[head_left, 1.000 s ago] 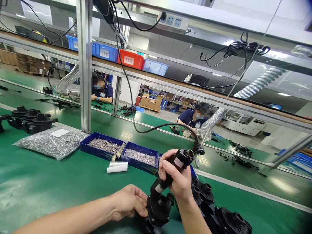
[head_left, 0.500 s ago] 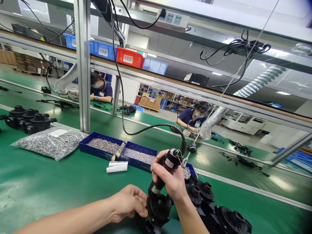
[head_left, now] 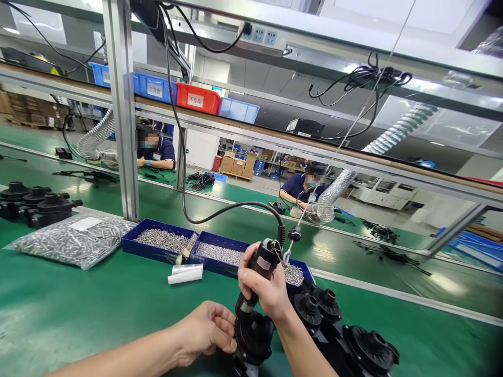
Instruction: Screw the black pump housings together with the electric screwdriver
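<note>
My right hand (head_left: 264, 287) is wrapped round a black electric screwdriver (head_left: 262, 262), held tilted with its lower end down at a black pump housing (head_left: 254, 337). The tip of the tool is hidden. A cable runs from its top, and a hook and cord hold it from above. With thumb and fingers pinched, my left hand (head_left: 208, 332) grips the left edge of the housing near the front of the green bench. Whether a small part is also between those fingers cannot be seen.
Blue trays (head_left: 157, 242) of small metal screws stand behind my hands, beside a bag of metal parts (head_left: 74, 238) and a white paper roll (head_left: 185, 274). More black housings (head_left: 369, 348) lie at right and far left. A metal post (head_left: 121, 115) rises at left. Two people work across the bench.
The camera view has shifted slightly, so the scene sits a little further left. Both hands keep their holds, with the screwdriver still on the pump housing.
</note>
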`<act>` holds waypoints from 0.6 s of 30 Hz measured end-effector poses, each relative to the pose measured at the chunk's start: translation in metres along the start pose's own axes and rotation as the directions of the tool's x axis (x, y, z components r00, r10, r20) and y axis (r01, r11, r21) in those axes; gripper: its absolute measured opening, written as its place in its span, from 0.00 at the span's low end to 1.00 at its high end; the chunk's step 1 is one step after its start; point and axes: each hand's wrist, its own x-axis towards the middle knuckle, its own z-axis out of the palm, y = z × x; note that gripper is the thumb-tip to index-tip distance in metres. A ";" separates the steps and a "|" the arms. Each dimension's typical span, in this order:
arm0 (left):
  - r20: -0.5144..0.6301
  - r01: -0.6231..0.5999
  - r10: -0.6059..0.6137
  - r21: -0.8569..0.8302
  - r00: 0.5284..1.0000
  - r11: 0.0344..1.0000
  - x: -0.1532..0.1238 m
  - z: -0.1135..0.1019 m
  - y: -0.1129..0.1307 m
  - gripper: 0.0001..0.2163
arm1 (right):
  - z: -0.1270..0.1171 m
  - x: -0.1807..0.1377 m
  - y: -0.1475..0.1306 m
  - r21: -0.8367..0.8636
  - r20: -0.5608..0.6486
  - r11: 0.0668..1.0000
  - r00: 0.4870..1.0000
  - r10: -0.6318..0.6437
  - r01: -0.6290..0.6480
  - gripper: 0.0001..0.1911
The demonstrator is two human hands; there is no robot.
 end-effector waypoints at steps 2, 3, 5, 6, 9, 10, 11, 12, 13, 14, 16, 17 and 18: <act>0.024 -0.001 0.001 0.001 1.000 1.000 0.001 -0.002 -0.001 0.21 | -0.001 0.001 0.000 0.017 -0.003 1.000 1.000 -0.007 0.007 0.15; 0.043 -0.005 0.005 0.006 0.999 1.000 0.002 -0.004 -0.001 0.22 | -0.002 0.001 0.000 0.021 0.002 1.000 1.000 -0.011 0.011 0.15; 0.096 -0.021 0.017 0.041 0.995 0.999 0.003 -0.009 0.001 0.25 | -0.004 0.000 -0.001 0.019 0.026 1.000 1.000 -0.015 0.014 0.14; 0.121 -0.043 0.035 0.068 0.992 0.997 0.004 -0.012 0.004 0.27 | -0.006 0.000 -0.002 0.014 0.039 1.000 0.999 -0.018 0.017 0.14; 0.087 -0.230 0.214 0.271 0.973 0.935 0.007 -0.029 0.017 0.28 | -0.010 -0.002 -0.008 -0.047 0.050 0.998 0.998 -0.040 0.043 0.14; 0.056 -0.323 0.331 0.413 0.942 0.851 0.008 -0.036 0.021 0.24 | -0.010 -0.003 -0.009 -0.087 0.028 0.995 0.998 -0.049 0.051 0.13; 0.046 -0.389 0.447 0.576 0.893 0.719 0.010 -0.043 0.025 0.18 | -0.011 -0.003 -0.009 -0.135 -0.006 0.989 0.998 -0.057 0.055 0.13; 0.059 -0.407 0.534 0.719 0.844 0.564 0.011 -0.051 0.028 0.12 | -0.011 -0.002 -0.008 -0.180 -0.052 0.982 0.997 -0.064 0.054 0.12; 0.086 -0.389 0.579 0.818 0.811 0.424 0.012 -0.058 0.030 0.09 | -0.010 0.000 -0.005 -0.216 -0.103 0.975 0.992 -0.075 0.051 0.12; 0.116 -0.365 0.586 0.872 0.802 0.326 0.012 -0.065 0.030 0.07 | -0.010 0.002 -0.001 -0.238 -0.153 0.970 0.984 -0.088 0.049 0.13; 0.152 -0.338 0.542 0.905 0.827 0.261 0.010 -0.072 0.028 0.05 | -0.008 0.007 0.008 -0.251 -0.233 0.967 0.966 -0.110 0.049 0.15; 0.169 -0.340 0.520 0.906 0.838 0.253 0.009 -0.072 0.027 0.04 | -0.006 0.010 0.012 -0.254 -0.263 0.966 0.958 -0.115 0.046 0.16; 0.198 -0.357 0.502 0.901 0.842 0.245 0.009 -0.069 0.027 0.03 | -0.005 0.011 0.016 -0.259 -0.283 0.965 0.951 -0.121 0.046 0.17</act>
